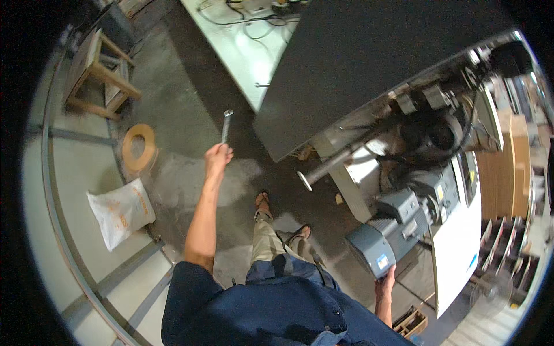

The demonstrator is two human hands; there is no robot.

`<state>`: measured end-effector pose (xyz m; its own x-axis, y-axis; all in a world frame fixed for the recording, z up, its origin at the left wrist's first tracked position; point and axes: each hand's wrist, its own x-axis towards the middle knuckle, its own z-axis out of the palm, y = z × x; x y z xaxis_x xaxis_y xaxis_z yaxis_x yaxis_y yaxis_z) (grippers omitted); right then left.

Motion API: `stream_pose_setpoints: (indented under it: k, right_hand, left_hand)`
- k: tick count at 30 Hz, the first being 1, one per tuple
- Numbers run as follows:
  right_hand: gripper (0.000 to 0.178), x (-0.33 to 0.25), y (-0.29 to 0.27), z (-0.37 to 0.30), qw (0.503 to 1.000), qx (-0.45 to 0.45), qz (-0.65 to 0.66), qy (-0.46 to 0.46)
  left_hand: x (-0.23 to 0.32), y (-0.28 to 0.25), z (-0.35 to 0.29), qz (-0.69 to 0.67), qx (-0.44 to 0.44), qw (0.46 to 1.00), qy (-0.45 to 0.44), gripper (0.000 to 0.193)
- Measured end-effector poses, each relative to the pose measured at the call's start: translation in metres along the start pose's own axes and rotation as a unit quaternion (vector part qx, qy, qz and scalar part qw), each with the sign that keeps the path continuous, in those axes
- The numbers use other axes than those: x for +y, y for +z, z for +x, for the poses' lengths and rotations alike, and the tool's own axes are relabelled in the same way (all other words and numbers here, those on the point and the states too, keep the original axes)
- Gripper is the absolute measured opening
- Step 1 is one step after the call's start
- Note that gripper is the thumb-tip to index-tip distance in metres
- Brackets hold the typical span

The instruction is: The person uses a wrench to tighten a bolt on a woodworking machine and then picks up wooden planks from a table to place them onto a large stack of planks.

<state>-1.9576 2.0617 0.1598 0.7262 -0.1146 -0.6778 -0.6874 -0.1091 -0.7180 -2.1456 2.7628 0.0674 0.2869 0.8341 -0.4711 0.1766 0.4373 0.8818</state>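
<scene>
A silver wrench points away from me, its lower end gripped in my left hand. That arm reaches out over the floor, and the wrench touches nothing else. On the right, my right hand rests against the lower end of a grey electric motor; its fingers are partly hidden behind the motor casing. The motor joins a grey gearbox mounted on the machine. A metal shaft with a round end disc sticks out of the machine towards me.
A dark panel covers the machine's top. Beyond it, a pale worktable carries cables and a small tool. Along the left wall are a wooden stool, a tan ring and a white sack. Cardboard boxes stand far right.
</scene>
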Motion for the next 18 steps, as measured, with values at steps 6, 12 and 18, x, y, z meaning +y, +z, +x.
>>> stream_pose_setpoints:
  k: [6, 12, 18]
  right_hand:
    - [0.065, -0.004, 0.013, 0.001, 0.994, 0.083, -0.063, 0.044]
    - [0.073, -0.018, 0.023, -0.002, 0.987, 0.113, -0.078, 0.083]
    - [0.078, -0.026, 0.022, -0.007, 0.98, 0.123, -0.119, 0.1]
  left_hand:
    - [-0.003, 0.04, 0.114, 0.011, -0.045, 0.999, 0.028, 0.023]
    - [-0.034, 0.086, 0.195, 0.24, -0.112, 0.963, 0.038, 0.026]
    - [-0.059, 0.139, 0.228, 0.36, -0.062, 0.928, 0.073, 0.039]
